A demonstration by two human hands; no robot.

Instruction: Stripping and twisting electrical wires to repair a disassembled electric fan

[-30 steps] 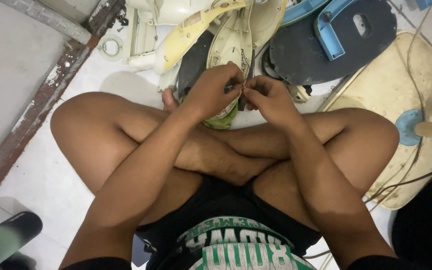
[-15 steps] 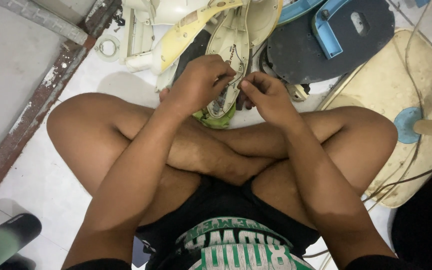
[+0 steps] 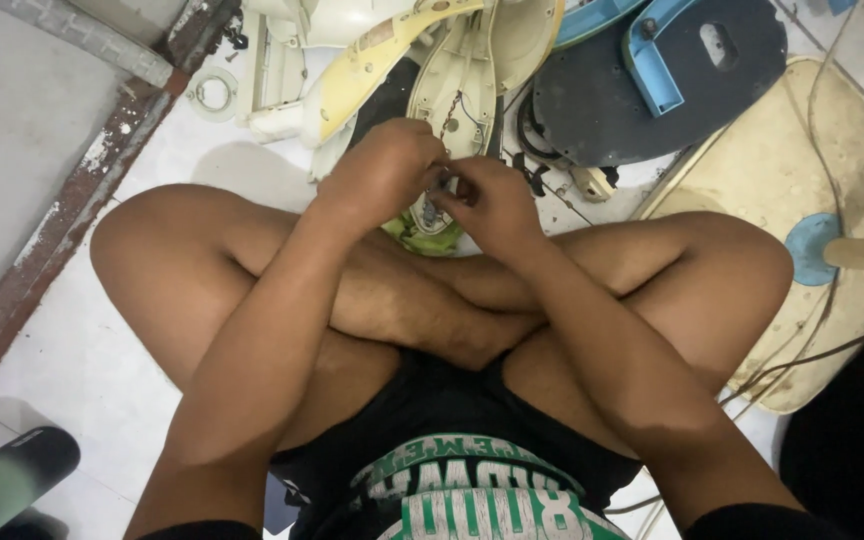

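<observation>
At far left a rusty metal rail [image 3: 102, 140] borders the white tiled floor [image 3: 62, 350]. Your left hand [image 3: 382, 170] is curled shut over the near end of a cream plastic shell [image 3: 462, 90], a long, yellowed housing with wires inside, lying just beyond your crossed legs. Your right hand [image 3: 492, 205] pinches something small against it; the fingers hide what. A green piece [image 3: 407, 238] shows beneath, mostly covered. Right, a dark round base [image 3: 652, 110] is cut off by the top edge. A cream fan base [image 3: 852, 250] crowds the far right.
</observation>
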